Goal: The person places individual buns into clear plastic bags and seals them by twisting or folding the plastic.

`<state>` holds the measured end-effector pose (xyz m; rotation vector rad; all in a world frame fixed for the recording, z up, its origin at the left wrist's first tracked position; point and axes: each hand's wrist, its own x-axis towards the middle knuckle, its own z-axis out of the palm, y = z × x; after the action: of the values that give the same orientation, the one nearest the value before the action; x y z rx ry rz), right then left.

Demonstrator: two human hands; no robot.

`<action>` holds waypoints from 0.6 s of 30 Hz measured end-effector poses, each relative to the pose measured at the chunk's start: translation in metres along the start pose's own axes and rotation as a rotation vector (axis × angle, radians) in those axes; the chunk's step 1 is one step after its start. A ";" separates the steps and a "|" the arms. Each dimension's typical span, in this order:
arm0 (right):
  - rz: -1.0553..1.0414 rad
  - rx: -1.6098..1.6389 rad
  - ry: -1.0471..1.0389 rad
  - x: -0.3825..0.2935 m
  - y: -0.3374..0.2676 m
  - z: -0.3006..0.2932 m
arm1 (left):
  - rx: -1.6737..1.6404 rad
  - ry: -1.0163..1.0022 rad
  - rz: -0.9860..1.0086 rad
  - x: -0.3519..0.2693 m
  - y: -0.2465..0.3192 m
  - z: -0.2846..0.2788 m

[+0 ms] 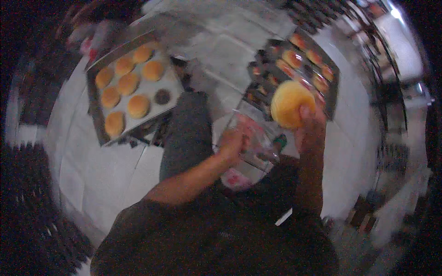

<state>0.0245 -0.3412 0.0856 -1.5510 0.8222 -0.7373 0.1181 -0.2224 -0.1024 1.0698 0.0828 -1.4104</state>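
My right hand grips a round golden bread bun and holds it up at the right of centre. Over my lap, my left hand is on a clear plastic bag with pinkish-red print; blur hides its exact finger positions. Behind the raised bun stands a dark tray of buns, several of them under shiny clear wrapping. To the left, a second baking tray carries several unwrapped golden buns and shows one round dark spot.
My grey-trousered leg lies between the left tray and the bag. Pale tiled floor surrounds the trays. Another person's blurred figure is behind the left tray. Shiny metal racks or shelving line the right side.
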 end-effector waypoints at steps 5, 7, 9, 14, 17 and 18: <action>-0.359 -0.266 0.504 -0.163 0.030 -0.011 | -0.487 -0.304 -0.140 -0.014 0.037 0.001; -0.461 -0.263 0.553 -0.178 0.014 0.023 | -0.341 -0.151 -0.057 -0.053 0.036 0.043; -0.364 -0.264 0.489 -0.177 0.022 0.025 | -0.157 -0.106 0.123 -0.093 0.035 0.069; -0.136 0.460 0.474 -0.157 0.031 -0.023 | 0.237 -0.230 0.518 -0.139 0.036 0.105; -0.137 0.338 0.438 -0.174 0.034 -0.036 | 0.655 -0.321 0.490 -0.159 0.033 0.097; -0.076 0.436 0.378 -0.178 0.030 -0.040 | 0.814 -0.360 0.457 -0.162 0.035 0.099</action>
<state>-0.1098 -0.2173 0.0587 -1.0690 0.8102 -1.2025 0.0558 -0.1713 0.0733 1.3433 -1.0108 -1.1949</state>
